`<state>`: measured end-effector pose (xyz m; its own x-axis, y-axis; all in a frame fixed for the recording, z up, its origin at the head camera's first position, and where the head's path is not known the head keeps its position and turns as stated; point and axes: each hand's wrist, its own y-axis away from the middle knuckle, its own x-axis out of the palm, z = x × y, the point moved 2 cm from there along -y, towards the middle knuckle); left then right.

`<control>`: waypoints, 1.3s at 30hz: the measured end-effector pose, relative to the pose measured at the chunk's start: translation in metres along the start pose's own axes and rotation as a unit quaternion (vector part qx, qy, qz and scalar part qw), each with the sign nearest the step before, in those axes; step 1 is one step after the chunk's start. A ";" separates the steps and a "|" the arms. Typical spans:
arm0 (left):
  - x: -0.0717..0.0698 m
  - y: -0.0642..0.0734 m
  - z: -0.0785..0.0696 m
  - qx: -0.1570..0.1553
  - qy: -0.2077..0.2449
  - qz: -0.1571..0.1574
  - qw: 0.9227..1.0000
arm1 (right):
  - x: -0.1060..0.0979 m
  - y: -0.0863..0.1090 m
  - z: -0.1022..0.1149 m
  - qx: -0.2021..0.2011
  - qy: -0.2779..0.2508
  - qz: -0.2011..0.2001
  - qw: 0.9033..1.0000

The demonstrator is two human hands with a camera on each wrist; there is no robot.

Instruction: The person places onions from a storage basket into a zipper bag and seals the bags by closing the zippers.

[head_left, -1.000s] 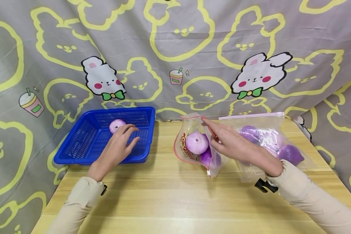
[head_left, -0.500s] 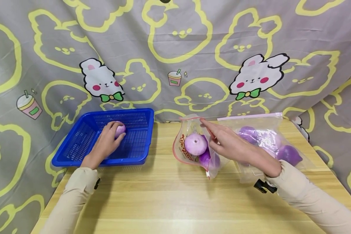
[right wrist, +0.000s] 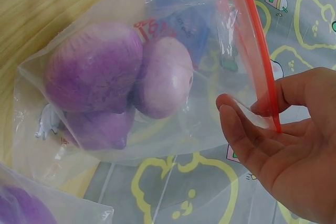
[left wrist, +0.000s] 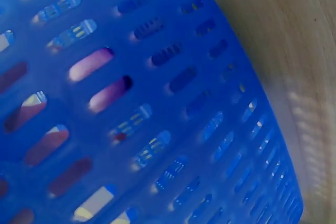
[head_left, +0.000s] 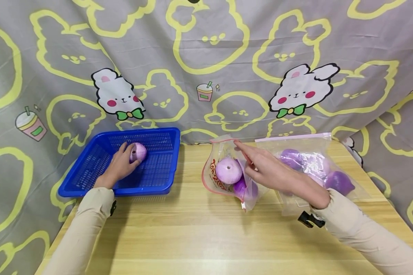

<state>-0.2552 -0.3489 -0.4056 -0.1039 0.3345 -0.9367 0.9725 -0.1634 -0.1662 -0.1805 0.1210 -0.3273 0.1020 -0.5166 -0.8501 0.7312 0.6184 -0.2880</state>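
Observation:
Inside the blue plastic basket (head_left: 160, 142) at the left, my left hand (head_left: 120, 165) holds a purple onion (head_left: 139, 152), fingers at its far left side and thumb at its near side. In the left wrist view the basket wall (left wrist: 173, 114) hides the hand; purple shows through its slots. My right hand (head_left: 272, 168) pinches the red-edged mouth of a clear zip bag (head_left: 212, 170), keeping it spread. Several onions (right wrist: 94, 66) lie in that bag, a paler onion (head_left: 229, 170) nearest the opening.
To the right, partly behind my right forearm, lies another clear zip bag (head_left: 272, 143) with several purple onions (head_left: 339, 182). All stand on a wooden table (head_left: 199, 233). A patterned grey curtain (head_left: 192, 49) hangs right behind the table's far edge.
My left hand has moved left and down over the onion in the basket and taken hold of it; the onion has turned slightly. The right hand still holds the bag's edge.

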 end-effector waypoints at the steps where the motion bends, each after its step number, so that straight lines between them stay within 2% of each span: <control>1: 0.000 0.000 0.001 -0.001 0.001 0.012 1.000 | 0.000 0.000 0.000 0.001 0.001 0.000 1.000; 3: -0.001 0.000 0.002 -0.001 0.003 0.016 1.000 | 0.000 0.000 0.001 0.001 0.002 0.001 1.000; 8: -0.005 -0.005 -0.005 0.019 0.010 -0.027 0.999 | 0.000 0.000 0.000 -0.001 0.000 0.000 1.000; 12: 0.001 -0.007 -0.008 0.045 0.023 -0.017 0.999 | 0.002 -0.001 0.000 0.001 -0.001 0.003 1.000; 15: 0.002 -0.005 -0.009 0.048 0.023 -0.020 0.998 | 0.002 -0.002 0.001 0.000 0.001 0.006 1.000; 20: 0.000 -0.007 -0.011 0.048 0.009 -0.053 0.997 | 0.001 -0.002 0.001 -0.002 -0.001 0.006 1.000; 28: 0.001 -0.010 -0.016 0.004 -0.013 -0.034 0.999 | 0.000 0.001 0.001 0.007 -0.007 0.008 1.000; 31: 0.001 -0.011 -0.019 0.017 -0.006 -0.029 0.999 | 0.000 0.002 0.002 0.010 -0.010 0.010 1.000; 36: 0.006 -0.008 -0.023 0.044 0.003 0.006 0.999 | 0.000 0.002 0.003 0.009 -0.011 0.010 1.000; 39: 0.010 -0.005 -0.025 0.039 0.007 0.031 0.999 | 0.002 0.001 0.003 0.009 -0.009 0.010 1.000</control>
<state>-0.2556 -0.3219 -0.4065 -0.0410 0.3342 -0.9416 0.9577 -0.2556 -0.1324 -0.1776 0.1183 -0.3274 0.1286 -0.5147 -0.8477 0.7404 0.6185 -0.2632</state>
